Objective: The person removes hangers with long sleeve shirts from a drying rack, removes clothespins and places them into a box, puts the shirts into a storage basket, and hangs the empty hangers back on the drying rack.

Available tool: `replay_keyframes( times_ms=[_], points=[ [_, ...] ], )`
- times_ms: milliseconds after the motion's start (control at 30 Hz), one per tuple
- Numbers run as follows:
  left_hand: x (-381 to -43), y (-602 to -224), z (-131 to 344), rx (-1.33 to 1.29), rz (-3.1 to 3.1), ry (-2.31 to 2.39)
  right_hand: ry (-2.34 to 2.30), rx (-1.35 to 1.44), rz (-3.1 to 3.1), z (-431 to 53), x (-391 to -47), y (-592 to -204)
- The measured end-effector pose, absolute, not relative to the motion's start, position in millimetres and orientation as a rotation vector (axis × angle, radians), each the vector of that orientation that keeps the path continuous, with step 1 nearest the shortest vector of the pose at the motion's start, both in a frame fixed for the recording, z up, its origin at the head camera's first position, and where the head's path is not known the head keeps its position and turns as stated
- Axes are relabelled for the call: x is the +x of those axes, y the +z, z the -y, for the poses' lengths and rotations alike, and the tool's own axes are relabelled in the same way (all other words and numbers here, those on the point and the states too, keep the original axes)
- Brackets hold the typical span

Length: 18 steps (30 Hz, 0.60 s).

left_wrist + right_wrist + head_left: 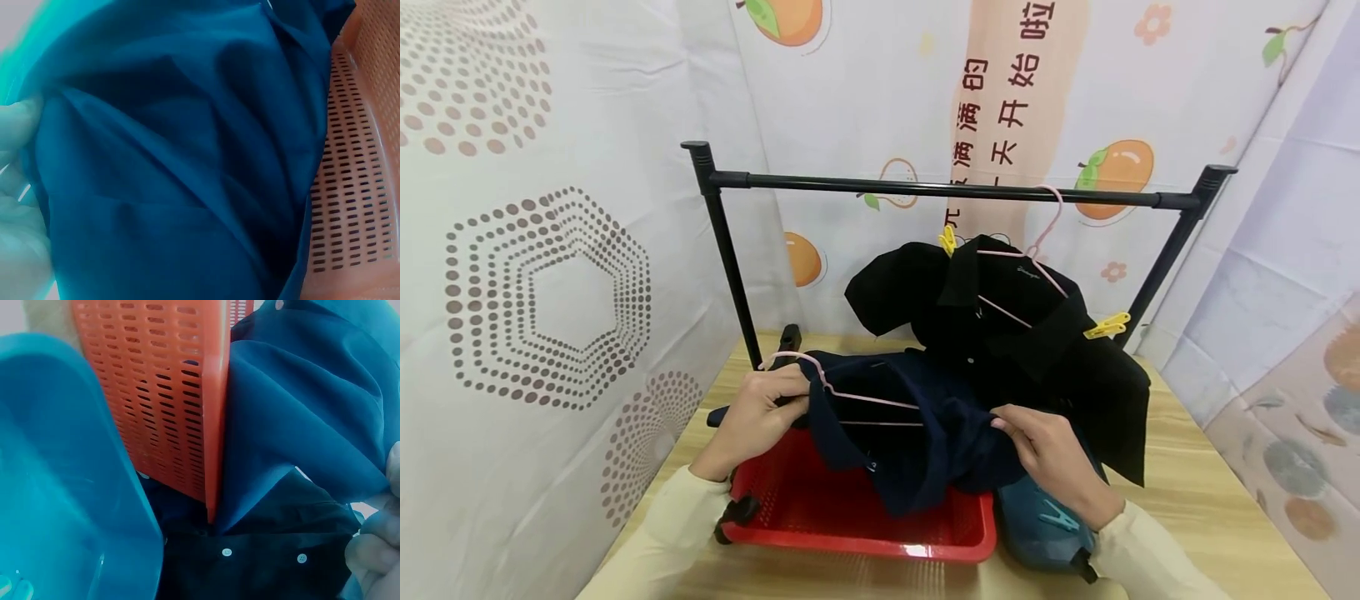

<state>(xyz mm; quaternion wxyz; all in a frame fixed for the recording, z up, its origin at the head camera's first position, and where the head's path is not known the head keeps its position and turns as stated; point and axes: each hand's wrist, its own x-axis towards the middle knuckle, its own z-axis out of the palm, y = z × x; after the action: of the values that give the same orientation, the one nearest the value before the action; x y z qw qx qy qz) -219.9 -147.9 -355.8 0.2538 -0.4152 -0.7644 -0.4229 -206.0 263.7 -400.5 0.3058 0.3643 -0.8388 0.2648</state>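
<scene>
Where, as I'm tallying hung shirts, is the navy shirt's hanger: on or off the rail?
Off: its pink hook sits below the rail, clear of it.

Two shirts (pixel 973 454), two hangers (pixel 826 384), one basket (pixel 865 546), one basin (pixel 1037 537).

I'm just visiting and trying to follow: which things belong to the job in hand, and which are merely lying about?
Seemingly in the job:
navy shirt, held by left hand and right hand
pink hanger partly inside it
red basket beneath it
rack, perhaps

Apparently just around:
black shirt, already hung
blue basin, untouched right now
patterned curtain behind
</scene>
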Motion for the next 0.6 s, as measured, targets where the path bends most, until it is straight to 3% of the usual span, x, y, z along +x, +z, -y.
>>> replay_keyframes(
  times_ms=[333, 600],
  points=[
    [-225, -350, 150, -1.102, 2.142, -1.122, 0.688, 0.941, 2.250, -272, -218, -387],
    [-224, -344, 165, -1.095, 2.089, -1.131, 0.671, 0.693, 2.314, -292, -225, -392]
  ],
)
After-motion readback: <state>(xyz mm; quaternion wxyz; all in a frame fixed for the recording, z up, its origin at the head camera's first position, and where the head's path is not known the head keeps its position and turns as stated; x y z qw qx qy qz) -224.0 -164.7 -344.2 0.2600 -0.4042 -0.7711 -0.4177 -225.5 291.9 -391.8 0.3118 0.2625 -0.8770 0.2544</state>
